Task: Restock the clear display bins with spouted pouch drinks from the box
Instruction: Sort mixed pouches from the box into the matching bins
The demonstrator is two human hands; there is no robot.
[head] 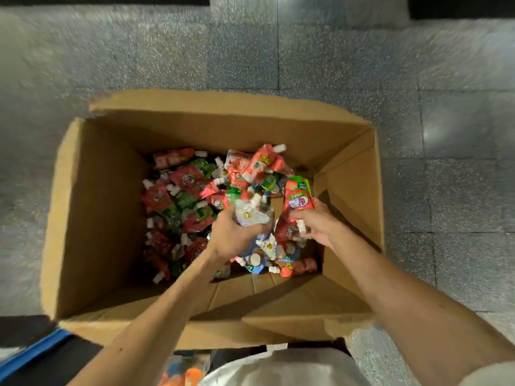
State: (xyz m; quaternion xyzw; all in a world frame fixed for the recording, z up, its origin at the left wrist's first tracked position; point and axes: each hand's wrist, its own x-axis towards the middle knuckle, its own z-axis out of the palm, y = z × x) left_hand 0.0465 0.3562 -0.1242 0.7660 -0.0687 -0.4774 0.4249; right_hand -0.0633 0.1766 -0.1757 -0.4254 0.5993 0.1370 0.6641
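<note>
**Q:** How many of each?

**A:** 1 cardboard box (94,218) on the floor, 2 hands inside it, and a heap of pouches (181,201) too tangled to count.

**Q:** The grips?

**A:** The left hand (232,238) curls round 1 pale pouch (250,217), which is blurred. The right hand (319,225) pinches 1 red pouch (296,200) near the box's right wall.

**Q:** Which way does the red pouch point?

**A:** Its long axis runs away from the person, with the white spout nearest them.

One box (97,218), two hands (231,238) (320,227), dozens of pouches (189,190)

Shop: stock box (92,218) of pouch drinks (181,196), terrazzo floor (278,51).
</note>
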